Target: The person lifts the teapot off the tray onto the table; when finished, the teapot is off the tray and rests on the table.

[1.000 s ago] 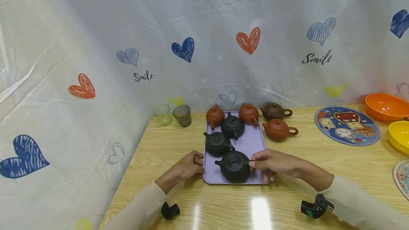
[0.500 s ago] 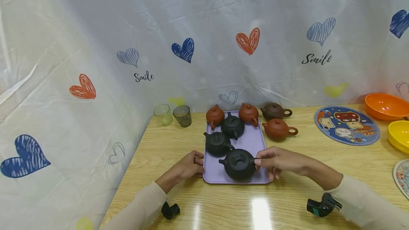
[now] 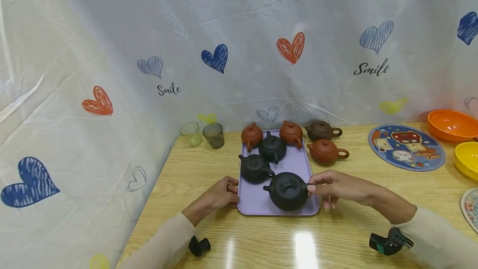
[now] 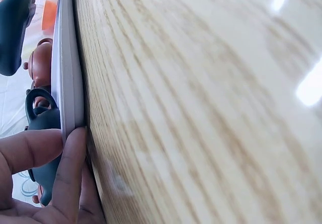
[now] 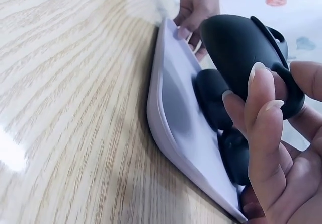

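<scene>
My right hand [image 3: 336, 188] pinches the handle of a large black teapot [image 3: 288, 192]. The right wrist view shows this teapot [image 5: 236, 48] raised off the lilac tray [image 5: 173, 118], over its front right part. At the tray's left edge, my left hand [image 3: 220, 194] pinches the rim between thumb and finger, as the left wrist view shows on the tray wall [image 4: 70, 58]. Two smaller black teapots, one at the left [image 3: 254, 169] and one farther back [image 3: 272, 148], sit on the tray. Behind them are two small red-brown teapots, left [image 3: 252, 136] and right [image 3: 291, 133].
Right of the tray stand a red-brown teapot [image 3: 324, 152] and a dark brown teapot [image 3: 320, 130]. Two glasses, one greenish [image 3: 191, 135] and one dark [image 3: 214, 136], are at the back left. A round mat [image 3: 405, 147], orange bowl [image 3: 452, 125] and yellow bowl [image 3: 467, 160] lie right.
My right hand has moved to the right, carrying the large black teapot from the tray's front middle toward its right edge. The left hand stays at the tray's left rim.
</scene>
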{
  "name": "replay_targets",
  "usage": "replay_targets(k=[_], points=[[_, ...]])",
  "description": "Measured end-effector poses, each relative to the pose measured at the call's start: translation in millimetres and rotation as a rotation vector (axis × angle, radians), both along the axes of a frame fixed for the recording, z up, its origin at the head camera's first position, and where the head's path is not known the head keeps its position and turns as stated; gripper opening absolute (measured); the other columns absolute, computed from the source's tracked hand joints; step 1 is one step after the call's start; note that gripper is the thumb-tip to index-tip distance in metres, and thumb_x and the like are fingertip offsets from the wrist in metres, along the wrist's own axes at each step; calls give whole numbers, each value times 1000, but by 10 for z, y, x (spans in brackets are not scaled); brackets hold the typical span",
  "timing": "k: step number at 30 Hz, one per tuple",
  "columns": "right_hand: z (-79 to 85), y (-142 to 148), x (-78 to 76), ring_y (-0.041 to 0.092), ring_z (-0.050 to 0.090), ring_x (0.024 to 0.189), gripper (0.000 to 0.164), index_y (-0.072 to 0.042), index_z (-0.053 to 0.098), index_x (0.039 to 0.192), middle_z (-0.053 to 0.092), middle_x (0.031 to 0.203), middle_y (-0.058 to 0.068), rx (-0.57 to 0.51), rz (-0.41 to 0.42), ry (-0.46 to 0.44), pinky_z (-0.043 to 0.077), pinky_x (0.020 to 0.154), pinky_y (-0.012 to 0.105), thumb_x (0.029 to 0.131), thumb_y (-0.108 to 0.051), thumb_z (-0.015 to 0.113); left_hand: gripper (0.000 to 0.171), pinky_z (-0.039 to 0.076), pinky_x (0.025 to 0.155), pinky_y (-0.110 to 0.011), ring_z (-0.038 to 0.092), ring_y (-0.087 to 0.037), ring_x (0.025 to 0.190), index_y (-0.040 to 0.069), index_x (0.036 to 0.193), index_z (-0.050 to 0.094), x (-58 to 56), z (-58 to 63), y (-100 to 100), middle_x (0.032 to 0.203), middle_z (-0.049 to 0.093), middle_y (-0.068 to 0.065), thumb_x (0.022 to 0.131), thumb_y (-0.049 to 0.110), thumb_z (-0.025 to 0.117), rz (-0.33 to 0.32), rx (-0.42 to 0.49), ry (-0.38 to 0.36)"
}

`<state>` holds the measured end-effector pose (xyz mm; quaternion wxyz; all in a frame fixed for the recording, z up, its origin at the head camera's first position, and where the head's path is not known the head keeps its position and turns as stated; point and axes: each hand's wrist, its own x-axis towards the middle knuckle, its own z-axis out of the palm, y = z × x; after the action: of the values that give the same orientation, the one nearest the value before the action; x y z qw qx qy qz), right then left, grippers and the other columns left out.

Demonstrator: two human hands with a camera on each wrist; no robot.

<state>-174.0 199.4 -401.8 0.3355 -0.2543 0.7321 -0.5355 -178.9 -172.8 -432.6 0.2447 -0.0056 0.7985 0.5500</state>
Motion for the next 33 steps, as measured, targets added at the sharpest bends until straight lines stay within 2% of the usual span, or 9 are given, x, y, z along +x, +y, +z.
replay_targets(k=[10,19,26,33], points=[[-6,152,21,11,66,67,35,16,53,110,62,81,16,-71,33,4,58,59,30,107,-18,46,58,62,75,-36,58,-21,80,-8,132,42,-4,-2,-3,103,49,-13,80,-12,66,-8,-1,1],[-12,281,-1,14,67,68,29,14,54,112,62,80,25,-122,50,20,59,60,33,107,-13,43,57,63,75,-38,59,-21,79,-9,133,41,2,2,-2,103,50,-15,81,-13,65,-6,5,6],[-20,390,-17,13,66,69,27,4,59,116,66,79,10,-113,26,-8,59,61,33,108,-14,42,57,62,78,-38,59,-21,81,-8,134,41,-3,12,-17,104,50,-14,82,-11,66,-15,-4,-5],[-8,493,-45,12,65,70,31,10,56,118,66,79,7,-107,31,-13,58,62,33,108,-14,39,58,62,78,-36,60,-21,82,-8,134,42,-12,30,-17,104,50,-14,82,-9,66,-21,-13,-12]])
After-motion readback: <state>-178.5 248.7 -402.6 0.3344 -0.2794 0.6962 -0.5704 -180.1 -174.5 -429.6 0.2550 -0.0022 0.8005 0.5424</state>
